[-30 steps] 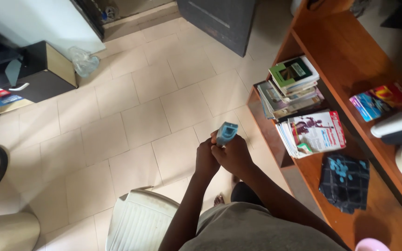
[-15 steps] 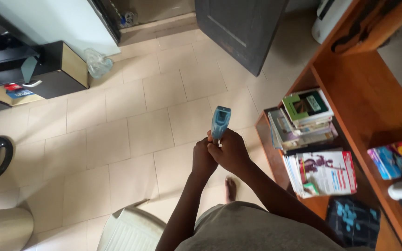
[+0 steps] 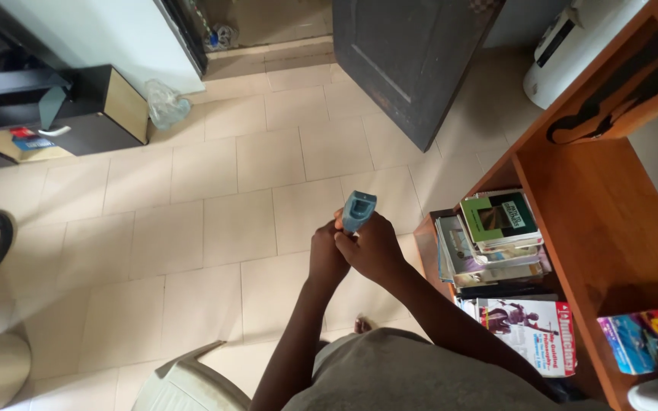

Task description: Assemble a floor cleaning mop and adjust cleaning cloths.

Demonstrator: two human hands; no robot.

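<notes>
Blue handheld device (image 3: 358, 209) sticks up from both hands: the right hand (image 3: 375, 249) has its fingers wrapped round the lower part, the left hand (image 3: 327, 255) curled against it, above the tiled floor (image 3: 215, 198), beside stacked books (image 3: 496, 236) on a wooden shelf (image 3: 603, 221).

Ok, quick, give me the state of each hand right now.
Left hand: closed around the base of the blue device.
Right hand: closed on the blue device, which points away over the floor.
</notes>
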